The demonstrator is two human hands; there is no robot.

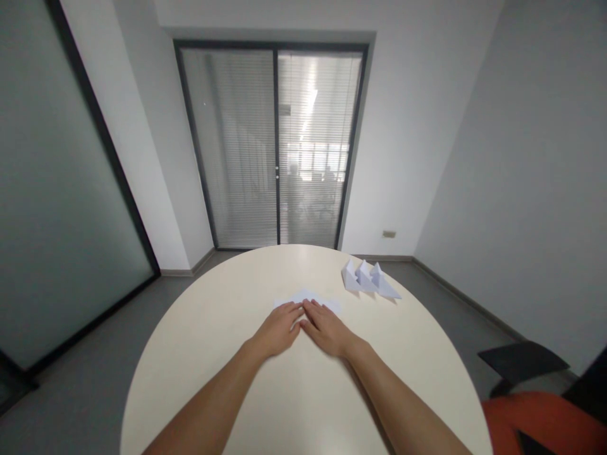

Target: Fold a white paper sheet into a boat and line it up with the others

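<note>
A sheet of white paper (306,295), partly folded, lies flat near the middle of the round table (208,354). My left hand (279,327) rests on its near left edge with the fingers stretched out. On the near right edge lies my right hand (329,327), its fingers flat as well. The fingertips of both hands meet close to the paper's middle and cover its near edge. Several folded white paper boats (364,278) stand in a row at the table's far right, apart from my hands.
An orange chair (540,423) with a black armrest (521,361) stands at the table's right side. Beyond the table is a glazed door (227,151) with blinds. A frosted glass panel (61,189) is on the left, and a plain wall (531,189) on the right.
</note>
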